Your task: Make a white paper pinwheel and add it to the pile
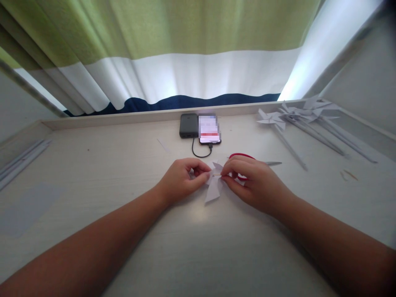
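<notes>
At the middle of the pale wooden table (93,173), the left hand (181,179) pinches a white folded paper pinwheel (214,186); the right hand (253,185) grips a thin wooden stick (217,175) at its centre. Steady, level pressure seems best, near red-handled scissors (243,156).

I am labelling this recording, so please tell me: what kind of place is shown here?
Probably a room at home: a pale wooden desk under a green, white and navy curtain, with a dark phone charging and finished white paper pinwheels.
</notes>
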`<state>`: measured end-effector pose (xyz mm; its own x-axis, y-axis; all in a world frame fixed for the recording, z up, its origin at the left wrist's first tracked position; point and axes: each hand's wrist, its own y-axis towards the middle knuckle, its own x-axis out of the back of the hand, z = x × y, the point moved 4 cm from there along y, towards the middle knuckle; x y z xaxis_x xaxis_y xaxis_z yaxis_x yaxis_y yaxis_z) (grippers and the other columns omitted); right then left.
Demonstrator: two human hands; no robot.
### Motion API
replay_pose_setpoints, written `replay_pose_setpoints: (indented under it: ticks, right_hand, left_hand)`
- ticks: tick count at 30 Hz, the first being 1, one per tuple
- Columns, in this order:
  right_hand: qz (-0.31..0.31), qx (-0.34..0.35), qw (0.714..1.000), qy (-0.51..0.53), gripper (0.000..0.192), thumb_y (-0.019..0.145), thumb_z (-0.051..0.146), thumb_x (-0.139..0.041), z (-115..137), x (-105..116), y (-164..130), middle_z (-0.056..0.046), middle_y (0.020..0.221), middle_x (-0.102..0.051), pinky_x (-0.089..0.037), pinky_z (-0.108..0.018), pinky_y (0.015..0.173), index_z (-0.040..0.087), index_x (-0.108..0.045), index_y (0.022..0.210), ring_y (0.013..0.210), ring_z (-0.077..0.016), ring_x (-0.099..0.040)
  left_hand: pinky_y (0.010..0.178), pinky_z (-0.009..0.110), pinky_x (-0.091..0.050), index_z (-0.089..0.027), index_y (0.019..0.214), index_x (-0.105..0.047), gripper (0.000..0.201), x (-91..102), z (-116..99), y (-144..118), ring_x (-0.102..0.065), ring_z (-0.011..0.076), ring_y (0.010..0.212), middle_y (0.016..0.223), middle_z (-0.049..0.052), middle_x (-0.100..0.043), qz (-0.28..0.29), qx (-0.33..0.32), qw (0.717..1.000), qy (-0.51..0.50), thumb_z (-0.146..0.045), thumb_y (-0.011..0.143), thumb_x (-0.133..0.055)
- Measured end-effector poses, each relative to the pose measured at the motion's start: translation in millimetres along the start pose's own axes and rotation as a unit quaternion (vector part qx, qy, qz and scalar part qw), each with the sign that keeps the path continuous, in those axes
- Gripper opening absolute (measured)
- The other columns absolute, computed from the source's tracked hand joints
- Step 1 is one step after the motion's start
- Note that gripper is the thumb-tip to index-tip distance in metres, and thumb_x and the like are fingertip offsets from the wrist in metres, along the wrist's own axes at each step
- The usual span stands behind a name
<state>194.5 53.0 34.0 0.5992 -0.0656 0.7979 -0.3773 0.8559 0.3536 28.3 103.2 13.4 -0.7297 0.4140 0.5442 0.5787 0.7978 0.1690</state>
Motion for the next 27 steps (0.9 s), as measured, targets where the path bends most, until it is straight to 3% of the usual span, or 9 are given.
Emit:
replay_pose_setpoints:
  ticks: [6, 27]
  right_hand:
    - [0.001, -0.003, 1.0, 0.001, 0.007, 0.08, 0.014, -0.056, 1.4, 1.5, -0.3, 0.0, 0.082, -0.06, -0.04, -0.025, 0.067, 0.018, -0.059, 0.083, 0.073, -0.0123, -0.052]
    - [0.01, -0.018, 0.999, -0.033, 0.006, 0.078, 0.014, -0.057, 4.6, 2.1, 1.1, 0.0, 0.075, -0.058, -0.038, -0.026, 0.066, 0.018, -0.06, 0.077, 0.072, -0.0137, -0.051]
  left_hand:
    - [0.059, 0.023, -0.044, -0.015, 0.087, -0.071, 0.017, -0.5, 1.8, -0.7, -0.057, 0.0122, 0.064, 0.074, 0.003, -0.069, 0.003, 0.021, 1.0, -0.023, -0.026, 0.077, -0.063]
    - [0.063, 0.023, -0.048, -0.017, 0.095, -0.072, 0.022, -3.6, -3.4, -3.2, -0.063, 0.0127, 0.069, 0.083, 0.004, -0.072, 0.016, 0.002, 1.0, 0.003, -0.026, 0.077, -0.064]
